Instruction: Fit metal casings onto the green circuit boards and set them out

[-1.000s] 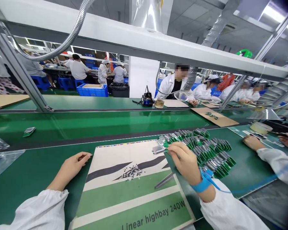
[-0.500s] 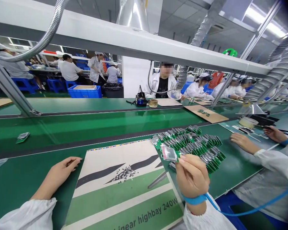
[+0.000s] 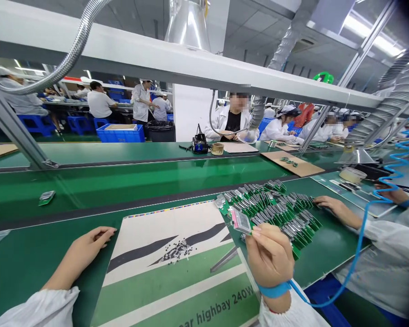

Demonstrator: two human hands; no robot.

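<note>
Circuit board (image 3: 241, 221) pinched by its edge in right grip (image 3: 269, 256), face showing, at 1 o'clock; left grip (image 3: 85, 250) released, flat on green mat (image 3: 37, 259).

The green bench (image 3: 30, 259) carries a printed cardboard sheet (image 3: 167, 290) at near centre — and, just right of it, overlapping rows of green circuit boards (image 3: 276, 204).

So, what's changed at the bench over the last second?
The right hand, blue wrist strap on, has lifted one green circuit board off the heap of green circuit boards and pinches it. A co-worker's hand has moved left to the heap's edge. The left hand stays resting on the green mat; the small black parts are unchanged.
</note>
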